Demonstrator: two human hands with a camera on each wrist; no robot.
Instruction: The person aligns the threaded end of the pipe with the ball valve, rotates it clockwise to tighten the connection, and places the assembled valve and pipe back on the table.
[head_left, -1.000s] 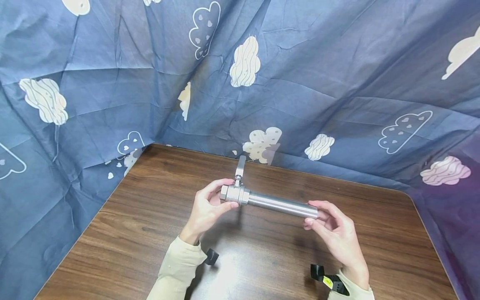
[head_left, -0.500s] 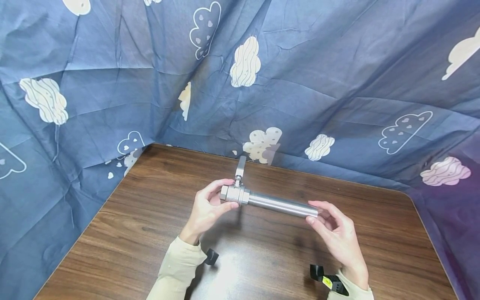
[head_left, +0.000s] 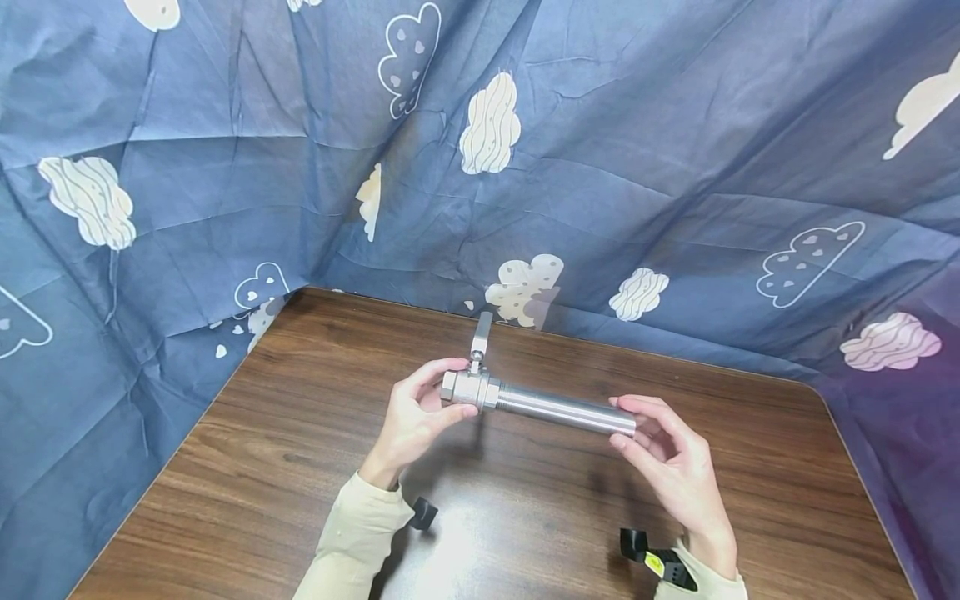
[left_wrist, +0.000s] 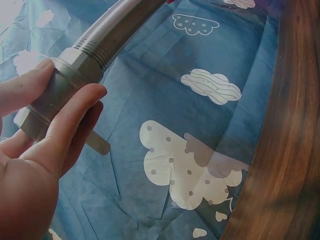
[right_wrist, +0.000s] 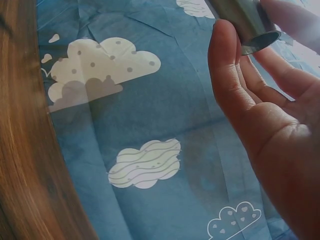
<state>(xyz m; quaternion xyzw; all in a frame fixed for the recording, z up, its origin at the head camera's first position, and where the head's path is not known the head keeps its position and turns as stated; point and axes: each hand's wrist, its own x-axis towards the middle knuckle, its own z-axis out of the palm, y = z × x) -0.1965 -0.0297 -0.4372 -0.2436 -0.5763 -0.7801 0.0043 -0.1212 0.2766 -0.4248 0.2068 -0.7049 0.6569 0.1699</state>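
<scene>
A silver ball valve (head_left: 467, 388) with a flat lever handle (head_left: 482, 332) pointing toward the back is joined to a straight metal pipe (head_left: 566, 409). My left hand (head_left: 408, 421) grips the valve body between thumb and fingers. Threads (left_wrist: 94, 53) show where the pipe meets the valve's hex end in the left wrist view. My right hand (head_left: 675, 458) pinches the pipe's far end, thumb on the near side and fingers on the far side. In the right wrist view the pipe's open end (right_wrist: 261, 42) is hollow. Both pieces are held up over the table, sloping slightly down to the right.
Under the hands lies a brown wood-grain table (head_left: 300, 417) with a bright glare patch near the front. A blue cloud-print cloth (head_left: 600, 167) hangs behind and to the sides. Black wrist mounts (head_left: 633, 544) sit at both sleeves.
The fingers of my right hand shift slightly around the pipe's end. The left hand and the valve stay in place.
</scene>
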